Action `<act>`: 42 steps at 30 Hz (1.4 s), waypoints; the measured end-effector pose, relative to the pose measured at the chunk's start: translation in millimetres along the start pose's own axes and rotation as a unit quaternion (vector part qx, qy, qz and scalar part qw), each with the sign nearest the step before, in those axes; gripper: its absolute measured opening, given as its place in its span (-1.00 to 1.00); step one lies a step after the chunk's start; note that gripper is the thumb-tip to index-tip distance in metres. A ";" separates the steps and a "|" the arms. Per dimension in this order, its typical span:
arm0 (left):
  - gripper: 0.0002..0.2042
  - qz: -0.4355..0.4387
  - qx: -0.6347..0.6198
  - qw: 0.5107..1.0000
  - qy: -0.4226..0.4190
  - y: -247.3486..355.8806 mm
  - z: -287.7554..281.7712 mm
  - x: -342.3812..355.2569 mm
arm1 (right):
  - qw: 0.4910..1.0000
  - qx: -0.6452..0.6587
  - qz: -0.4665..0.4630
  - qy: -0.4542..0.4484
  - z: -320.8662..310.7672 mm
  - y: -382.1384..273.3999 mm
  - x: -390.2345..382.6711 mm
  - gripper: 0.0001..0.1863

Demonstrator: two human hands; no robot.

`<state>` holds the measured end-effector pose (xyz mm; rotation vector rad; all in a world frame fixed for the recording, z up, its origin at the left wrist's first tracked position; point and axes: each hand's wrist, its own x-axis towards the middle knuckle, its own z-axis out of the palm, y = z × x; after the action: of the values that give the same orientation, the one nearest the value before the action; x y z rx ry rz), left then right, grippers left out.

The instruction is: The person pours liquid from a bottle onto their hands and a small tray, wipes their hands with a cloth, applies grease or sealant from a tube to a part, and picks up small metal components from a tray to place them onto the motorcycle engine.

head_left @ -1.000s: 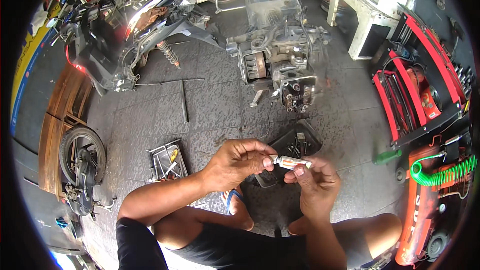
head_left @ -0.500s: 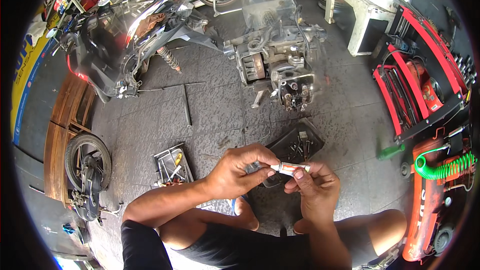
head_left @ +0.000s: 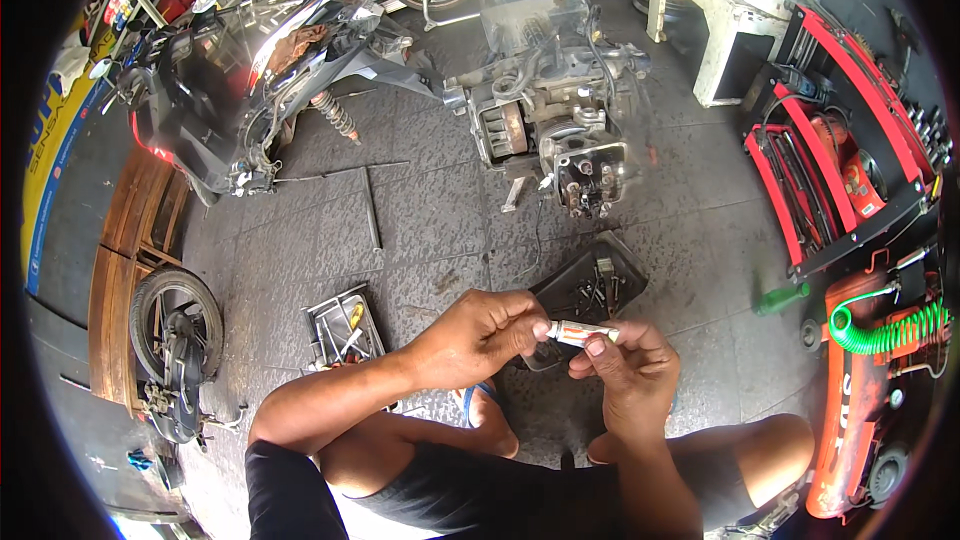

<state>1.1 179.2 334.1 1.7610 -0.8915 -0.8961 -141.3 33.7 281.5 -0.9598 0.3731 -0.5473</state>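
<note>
A small, smooth tube (head_left: pixel 578 333), white with orange markings, is held at about half past four from the centre of the view, above a floor (head_left: pixel 440 230) of dark, rough-textured tiles. At twelve o'clock from it, a bulky engine (head_left: pixel 540 130) of dull, grimy metal is seen. Loose metal parts (head_left: pixel 598 290) are contained in a dark, shallow tray (head_left: pixel 572 278) just beyond the tube; in a grey tray (head_left: pixel 374 325) at nine o'clock, tools are gathered, one of them yellow-handled. Long tools are stowed in a red-edged cart (head_left: pixel 820 152) at two o'clock. One end of the tube is pinched by the left hand (head_left: pixel 475 340), lying at its three o'clock; the other is gripped by the right hand (head_left: pixel 638 370), between thumb and fingers, at its ten o'clock.
</note>
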 end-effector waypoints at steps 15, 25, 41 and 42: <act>-0.61 -0.055 -0.014 0.997 -0.048 -8.1 -4.1 1.1 | 0.998 -0.011 0.054 -0.021 -9.3 8.7 6.3 -0.84; -0.86 0.422 0.451 0.785 0.041 -10.5 6.1 25.3 | 0.971 0.055 0.232 -0.031 -48.2 18.1 11.3 -0.77; -0.72 0.117 0.159 0.979 -0.050 -45.0 7.7 37.3 | 0.989 -0.049 0.121 0.066 -83.3 6.5 47.5 -0.87; -0.72 0.093 0.125 0.987 -0.030 -47.2 4.0 35.0 | 0.990 -0.057 0.093 0.091 -93.1 -13.1 66.5 -0.87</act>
<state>22.5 161.3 282.3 1.8330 -1.2307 -0.7442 -140.6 -73.6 239.5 -0.9753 0.6576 -0.4471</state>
